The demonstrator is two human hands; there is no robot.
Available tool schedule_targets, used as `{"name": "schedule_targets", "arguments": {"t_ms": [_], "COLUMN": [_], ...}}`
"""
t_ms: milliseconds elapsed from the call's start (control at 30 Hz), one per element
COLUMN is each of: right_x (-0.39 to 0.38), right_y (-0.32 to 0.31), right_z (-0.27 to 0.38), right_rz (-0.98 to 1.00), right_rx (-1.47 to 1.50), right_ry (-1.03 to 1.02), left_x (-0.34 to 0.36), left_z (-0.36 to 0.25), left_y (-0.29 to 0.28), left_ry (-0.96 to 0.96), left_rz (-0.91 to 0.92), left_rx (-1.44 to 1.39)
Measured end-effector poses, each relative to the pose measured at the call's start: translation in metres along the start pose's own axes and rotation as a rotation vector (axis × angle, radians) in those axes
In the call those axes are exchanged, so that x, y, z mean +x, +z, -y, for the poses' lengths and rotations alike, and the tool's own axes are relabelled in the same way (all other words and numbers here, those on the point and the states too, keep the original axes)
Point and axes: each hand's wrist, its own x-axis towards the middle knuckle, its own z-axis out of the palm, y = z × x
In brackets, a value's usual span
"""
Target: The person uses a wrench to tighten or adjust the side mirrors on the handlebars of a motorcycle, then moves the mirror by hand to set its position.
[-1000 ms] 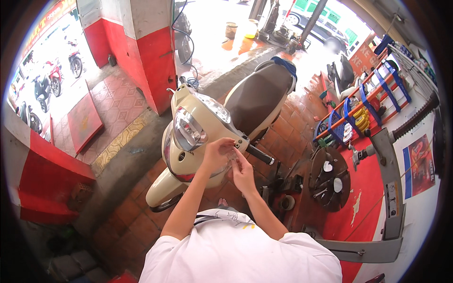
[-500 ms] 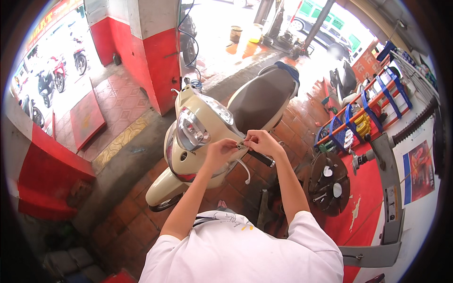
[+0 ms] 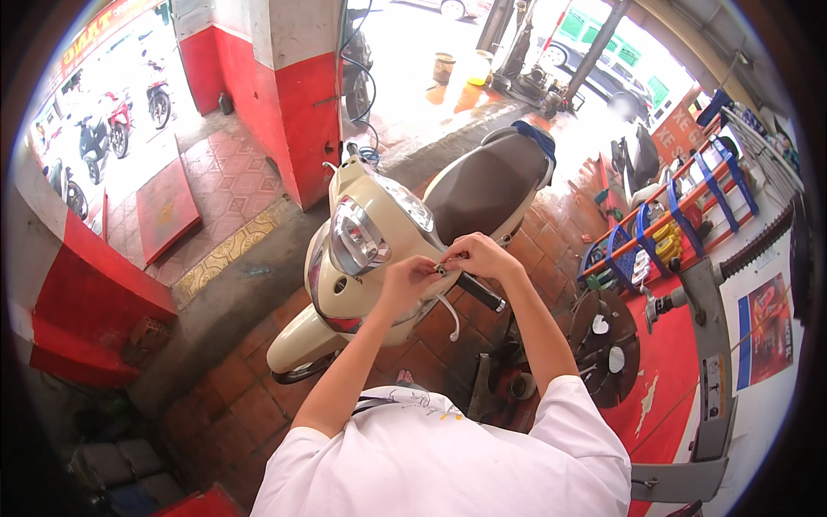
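Observation:
A cream scooter (image 3: 398,226) stands in front of me, its headlight (image 3: 355,241) and brown seat (image 3: 482,185) in view. Beside the black handlebar grip (image 3: 479,291) and the silver brake lever (image 3: 450,317), my two hands meet. The fingers of my left hand (image 3: 408,283) are closed in a pinch on a small metal part (image 3: 441,270). Across from it, my right hand (image 3: 481,256) pinches at the same spot with bent fingers. Its fingertips touch or almost touch the part; what exactly they grip is too small to make out.
To the right, a dark round tray (image 3: 603,379) carries tools and shiny pieces. Beyond it stands an orange and blue rack (image 3: 663,220) with bottles. A red and white pillar (image 3: 306,112) rises behind the scooter on the left. Parked motorbikes (image 3: 95,142) are outside.
The whole view has shifted slightly. My hands keep to the same place by the handlebar, with small finger movements around the metal part, which now shows a round end.

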Motion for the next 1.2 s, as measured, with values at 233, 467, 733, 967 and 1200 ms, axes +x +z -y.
{"name": "schedule_targets", "arguments": {"t_ms": [233,467,733,967,1200], "right_x": [-0.013,-0.035,-0.043,-0.055,-0.047], "right_y": [0.012,0.051,0.039,0.058,0.081], "right_z": [0.021,0.053,0.062,0.063,0.064], "right_rz": [-0.067,-0.428,-0.281,-0.248,-0.302], "right_rx": [0.037,-0.072,-0.064,-0.502,-0.683], "right_ry": [0.113,0.342,0.305,0.429,0.538], "left_x": [0.001,0.000,0.000,0.001,0.001], "left_z": [0.006,0.009,0.000,0.007,0.005], "left_y": [-0.002,-0.003,-0.004,-0.002,-0.004], "left_ry": [0.000,0.073,0.052,0.054,0.055], "left_rz": [0.018,0.044,0.046,0.036,0.021], "left_rx": [-0.036,-0.043,0.009,-0.008,0.025]}}
